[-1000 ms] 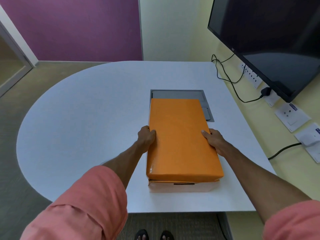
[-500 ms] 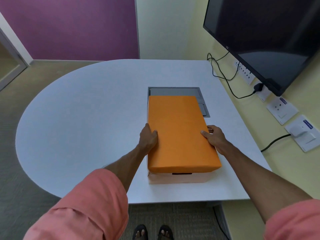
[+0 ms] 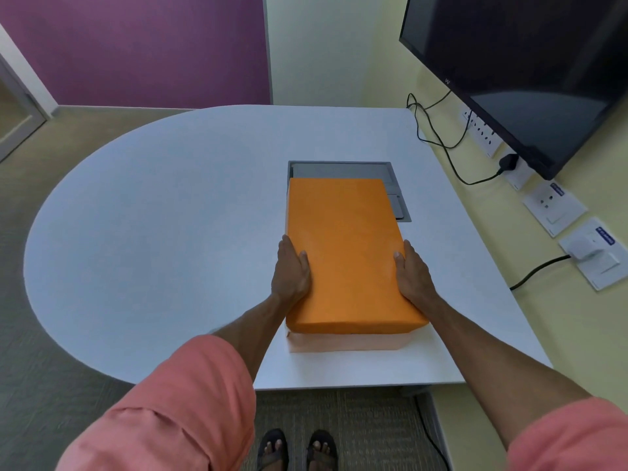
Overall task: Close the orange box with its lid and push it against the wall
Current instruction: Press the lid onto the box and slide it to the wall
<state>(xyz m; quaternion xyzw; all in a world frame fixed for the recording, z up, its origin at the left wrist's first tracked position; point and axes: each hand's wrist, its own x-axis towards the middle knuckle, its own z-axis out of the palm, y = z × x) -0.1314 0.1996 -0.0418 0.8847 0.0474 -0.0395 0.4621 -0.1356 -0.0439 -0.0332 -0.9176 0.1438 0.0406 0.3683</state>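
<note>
While both hands press on the bright orange paper-covered lid (image 3: 343,253), the pale peach cardboard box (image 3: 343,342) sits near the front edge of the white rounded table (image 3: 170,212).

Head view: the left hand (image 3: 290,270) and the right hand (image 3: 413,275) lie flat along the lid's long sides, fingers spread over the edges, thumbs on top, pinching nothing. A band of the box shows below the lid at the near end, so I judge it not fully seated. The box's far end overlaps a grey recessed panel (image 3: 343,169) in the tabletop. The yellow wall (image 3: 543,317) with sockets is to the right, well apart. To finish seating, press down evenly on both sides, near end included, keeping the lid square; then slide the box with flat palms rather than lifting.
</note>
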